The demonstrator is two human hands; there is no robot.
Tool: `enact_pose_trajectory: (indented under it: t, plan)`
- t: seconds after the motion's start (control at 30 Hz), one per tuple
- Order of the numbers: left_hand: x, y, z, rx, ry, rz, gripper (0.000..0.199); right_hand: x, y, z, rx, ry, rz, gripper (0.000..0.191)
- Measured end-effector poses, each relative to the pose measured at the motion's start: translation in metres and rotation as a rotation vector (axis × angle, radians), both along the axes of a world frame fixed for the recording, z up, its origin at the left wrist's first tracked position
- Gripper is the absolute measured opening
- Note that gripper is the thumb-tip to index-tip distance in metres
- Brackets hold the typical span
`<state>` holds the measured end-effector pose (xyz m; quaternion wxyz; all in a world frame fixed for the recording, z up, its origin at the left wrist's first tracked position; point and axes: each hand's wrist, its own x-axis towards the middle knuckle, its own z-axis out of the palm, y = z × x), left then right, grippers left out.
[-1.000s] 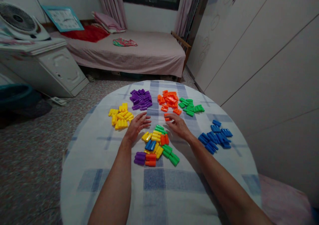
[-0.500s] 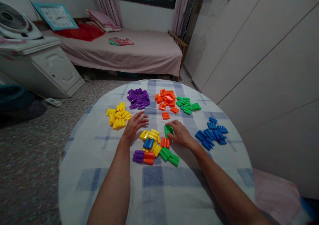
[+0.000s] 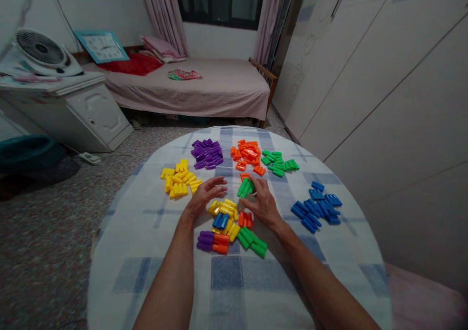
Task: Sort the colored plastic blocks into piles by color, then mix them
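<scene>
Gloss suggests the green piece [image 3: 244, 187] is light, stiff, slightly slippery plastic, best pinched across its opposite edges; the right hand [image 3: 265, 204] grips it just beyond the mixed cluster [image 3: 233, 231] on the bench [image 3: 270, 291], while the left hand [image 3: 204, 197], open and empty, is beside the yellow heap [image 3: 178, 178].

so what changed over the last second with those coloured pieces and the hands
The right hand took hold of a green piece at the far side of the mixed pile and moved it away from the person and slightly right; whether it is gripped now is unclear. The left hand stayed open, and the blue pile and purple pile stayed put.
</scene>
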<state>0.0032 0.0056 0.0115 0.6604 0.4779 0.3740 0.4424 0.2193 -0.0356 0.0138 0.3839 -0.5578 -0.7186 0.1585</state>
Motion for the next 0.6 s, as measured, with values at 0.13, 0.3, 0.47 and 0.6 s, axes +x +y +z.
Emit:
enact_pose_trajectory:
  t: [0.13, 0.3, 0.47, 0.6]
  plan:
    - [0.002, 0.000, 0.000, 0.023, 0.085, -0.066, 0.049, -0.022, 0.006, 0.003, 0.091, 0.093, -0.003, 0.067]
    - [0.004, 0.000, -0.004, 0.035, 0.090, -0.176, 0.045, -0.040, 0.009, -0.007, 0.152, 0.115, 0.011, 0.063]
    - [0.003, 0.001, -0.007, 0.012, 0.104, -0.157, 0.042, -0.042, 0.010, -0.012, 0.156, 0.065, 0.128, 0.064]
    - [0.004, 0.000, -0.005, 0.028, 0.122, -0.139, 0.038, -0.041, 0.010, -0.011, 0.109, 0.156, 0.120, 0.052]
